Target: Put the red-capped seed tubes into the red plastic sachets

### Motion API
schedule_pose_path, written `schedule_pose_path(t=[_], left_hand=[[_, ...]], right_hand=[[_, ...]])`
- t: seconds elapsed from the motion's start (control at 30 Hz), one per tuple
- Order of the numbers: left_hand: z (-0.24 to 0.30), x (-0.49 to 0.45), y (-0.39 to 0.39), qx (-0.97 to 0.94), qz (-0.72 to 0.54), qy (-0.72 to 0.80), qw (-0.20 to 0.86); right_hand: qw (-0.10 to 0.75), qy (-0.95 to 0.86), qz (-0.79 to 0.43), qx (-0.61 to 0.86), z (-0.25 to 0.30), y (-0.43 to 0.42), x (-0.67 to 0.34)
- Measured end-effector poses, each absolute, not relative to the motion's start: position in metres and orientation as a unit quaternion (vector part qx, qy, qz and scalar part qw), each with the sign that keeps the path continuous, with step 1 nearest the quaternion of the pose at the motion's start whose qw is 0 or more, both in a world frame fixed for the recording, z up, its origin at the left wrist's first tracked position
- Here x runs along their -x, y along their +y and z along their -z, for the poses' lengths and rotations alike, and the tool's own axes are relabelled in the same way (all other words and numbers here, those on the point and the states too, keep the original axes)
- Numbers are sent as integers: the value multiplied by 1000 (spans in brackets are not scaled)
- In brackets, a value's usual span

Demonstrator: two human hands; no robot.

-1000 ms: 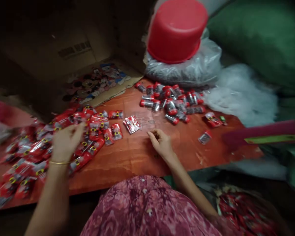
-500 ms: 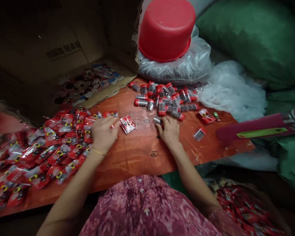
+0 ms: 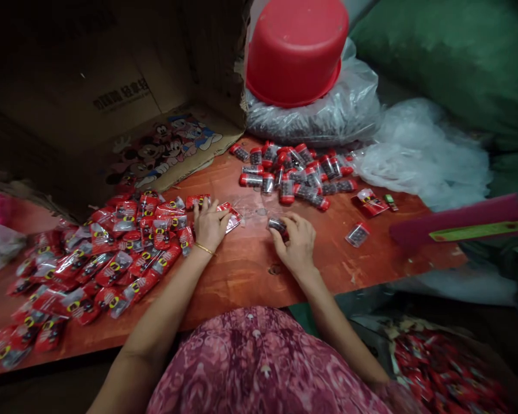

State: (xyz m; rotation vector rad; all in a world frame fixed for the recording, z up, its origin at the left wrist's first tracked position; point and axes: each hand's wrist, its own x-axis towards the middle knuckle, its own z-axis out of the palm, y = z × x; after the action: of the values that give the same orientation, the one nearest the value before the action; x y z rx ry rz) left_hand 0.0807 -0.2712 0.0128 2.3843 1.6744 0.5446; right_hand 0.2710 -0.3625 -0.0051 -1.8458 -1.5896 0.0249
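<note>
Work surface is a reddish-brown wooden table [image 3: 242, 276]. A spread of red printed packets [image 3: 112, 253] covers its left portion; a cluster of small red-capped clear tubes [image 3: 293, 169] lies at the far centre. A flattened cartoon-printed cardboard flap [image 3: 172, 144] rests on the far left edge, and one loose clear sachet [image 3: 357, 234] lies to the right.

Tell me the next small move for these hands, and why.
Probably slide the vial in the right hand into the red packet under the left hand: the two sit close together, and filled packets already lie to the left.
</note>
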Motion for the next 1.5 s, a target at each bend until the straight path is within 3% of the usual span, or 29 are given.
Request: schedule_pose_path(t=[0.2, 0.3, 0.37, 0.47, 0.57, 0.73, 0.8, 0.93, 1.03, 1.17, 1.33, 1.5], left_hand=[[-32, -93, -294, -789, -303, 529, 84], [-44, -97, -308, -763, -352, 522, 142], [-49, -98, -316, -695, -398, 547, 244], [-54, -101, -329, -527, -393, 553, 511], [-55, -108, -339, -356, -381, 520, 676], [-50, -114, -337, -263, -462, 527, 663], [-49, -112, -332, -263, -458, 537, 657], [-52, -109, -325, -245, -456, 544, 661], [-52, -108, -324, -234, -455, 531, 675], [-48, -107, -326, -217, -431, 519, 706], [-43, -108, -329, -208, -412, 512, 724], [-45, -104, -330, -200, -416, 503, 731]], right_hand=[[529, -525, -326, 581, -7, -342, -221], [576, -470, -380, 551, -11, -332, -212], [591, -462, -347, 563, -14, -331, -213], [590, -481, -262, 593, -17, -338, -216], [574, -525, -202, 595, -15, -346, -214], [544, -565, -189, 591, -13, -350, -216], [487, -592, -172, 618, -15, -348, -225], [293, -591, -38, 751, -14, -347, -254], [199, -645, -11, 737, -6, -357, -276], [191, -706, 4, 682, 1, -384, -300], [264, -619, 26, 739, -2, -399, -300], [164, -639, 11, 751, -6, -386, -277]])
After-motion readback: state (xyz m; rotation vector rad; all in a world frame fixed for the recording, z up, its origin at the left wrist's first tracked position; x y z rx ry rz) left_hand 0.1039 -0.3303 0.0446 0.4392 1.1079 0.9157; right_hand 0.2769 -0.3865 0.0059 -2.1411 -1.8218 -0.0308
